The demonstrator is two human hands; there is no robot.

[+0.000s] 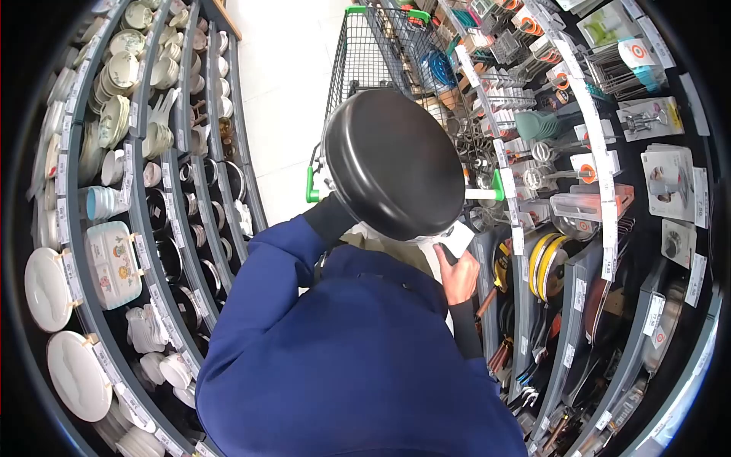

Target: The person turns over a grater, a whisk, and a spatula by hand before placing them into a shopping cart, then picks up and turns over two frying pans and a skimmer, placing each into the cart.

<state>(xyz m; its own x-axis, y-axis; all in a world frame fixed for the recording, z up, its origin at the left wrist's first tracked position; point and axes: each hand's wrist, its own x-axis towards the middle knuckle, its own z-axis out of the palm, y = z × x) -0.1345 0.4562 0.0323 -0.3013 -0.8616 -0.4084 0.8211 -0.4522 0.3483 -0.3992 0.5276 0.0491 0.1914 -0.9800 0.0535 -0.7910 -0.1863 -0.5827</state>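
While shelves (137, 91) flank both sides, a pan (396, 164) partly hides the cart (364, 57).

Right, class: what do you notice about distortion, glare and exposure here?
Head view: fisheye distortion curves the long grey metal shelves, with black corners around the image; head view: a soft sheen on the round black pan; head view: the white tiled floor looks very bright; head view: print on small white price labels is unreadable.

My one camera sits on my head, facing forward and steeply down past my blue top (358, 365); the black pan (396, 164) is close beneath it, the shopping cart (355, 67) farther ahead, and its wide, rounded view takes in shelves (590, 107) on both sides.
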